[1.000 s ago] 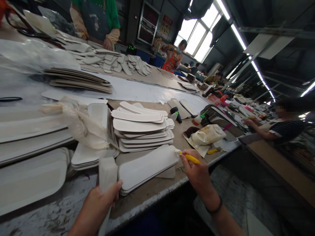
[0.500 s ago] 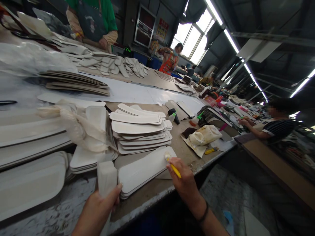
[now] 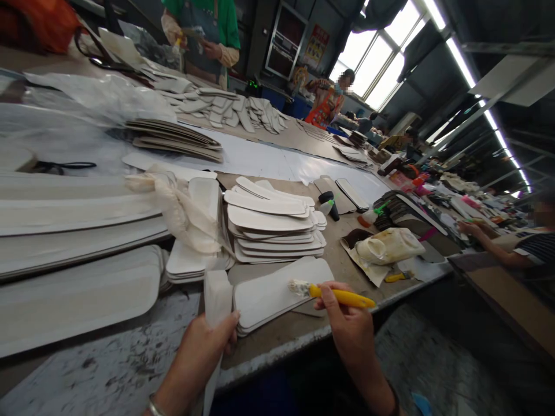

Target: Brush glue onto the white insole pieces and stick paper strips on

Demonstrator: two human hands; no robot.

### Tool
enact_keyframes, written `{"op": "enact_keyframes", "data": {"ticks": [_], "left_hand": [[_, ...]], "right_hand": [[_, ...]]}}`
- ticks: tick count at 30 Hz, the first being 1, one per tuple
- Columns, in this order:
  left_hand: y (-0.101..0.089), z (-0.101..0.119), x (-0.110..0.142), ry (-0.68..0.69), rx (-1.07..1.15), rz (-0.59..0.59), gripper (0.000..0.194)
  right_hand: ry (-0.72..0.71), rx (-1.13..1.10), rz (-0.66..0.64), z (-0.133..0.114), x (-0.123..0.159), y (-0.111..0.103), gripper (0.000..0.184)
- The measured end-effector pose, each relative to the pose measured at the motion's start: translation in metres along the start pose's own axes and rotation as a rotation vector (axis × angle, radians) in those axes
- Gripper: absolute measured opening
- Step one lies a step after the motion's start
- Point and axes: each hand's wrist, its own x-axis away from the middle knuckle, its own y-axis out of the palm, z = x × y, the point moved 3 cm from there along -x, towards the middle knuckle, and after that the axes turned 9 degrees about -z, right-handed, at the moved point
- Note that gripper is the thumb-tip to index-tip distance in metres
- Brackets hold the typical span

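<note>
From afar I make out a yellow brush with whitish bristles and white boards at lower centre, a red-and-yellow poster and a green shirt at the top, and a dark, white-striped shirt at the right edge.

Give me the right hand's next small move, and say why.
Probably draw the yellow-handled brush along the top white panel toward the left hand: the right hand holds it with white-coated bristles over the panel, pointing that way, and the left hand, gripping pale strips, has its thumb by the panel's left end.
</note>
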Motion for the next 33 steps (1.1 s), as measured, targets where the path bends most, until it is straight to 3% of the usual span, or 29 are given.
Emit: {"op": "enact_keyframes", "data": {"ticks": [4,6,10,16,21,23,25,28,31,33], "left_hand": [[-0.001,0.002,0.000,-0.013,-0.006,0.008,0.036],[-0.002,0.002,0.000,-0.022,-0.007,0.009,0.035],[-0.001,0.001,-0.001,-0.029,-0.012,0.013,0.037],[0.000,0.005,0.004,-0.043,0.020,0.052,0.038],[0.000,0.007,0.006,-0.052,-0.010,0.082,0.039],[0.000,0.007,0.006,-0.057,-0.004,0.084,0.038],[0.000,0.008,0.007,-0.052,0.005,0.083,0.038],[0.000,0.008,0.007,-0.020,0.007,0.080,0.038],[0.001,0.006,0.006,-0.001,0.026,0.071,0.039],[0.002,0.003,0.004,-0.004,0.041,0.067,0.038]], "right_hand": [[0.010,-0.078,-0.171,-0.003,0.006,0.013,0.028],[-0.035,-0.005,-0.128,0.002,0.002,0.006,0.028],[-0.105,0.218,0.088,0.011,-0.010,-0.022,0.025],[-0.149,0.142,-0.082,0.013,-0.018,-0.008,0.024],[-0.254,0.427,0.139,0.025,-0.036,-0.050,0.025],[-0.293,0.466,0.147,0.023,-0.035,-0.060,0.022],[-0.338,0.448,0.118,0.016,-0.026,-0.055,0.018],[-0.333,0.286,0.015,0.005,-0.004,-0.023,0.017],[-0.137,-0.041,-0.165,0.002,0.013,0.010,0.021],[0.034,-0.285,-0.193,0.005,0.015,0.016,0.025]]}}
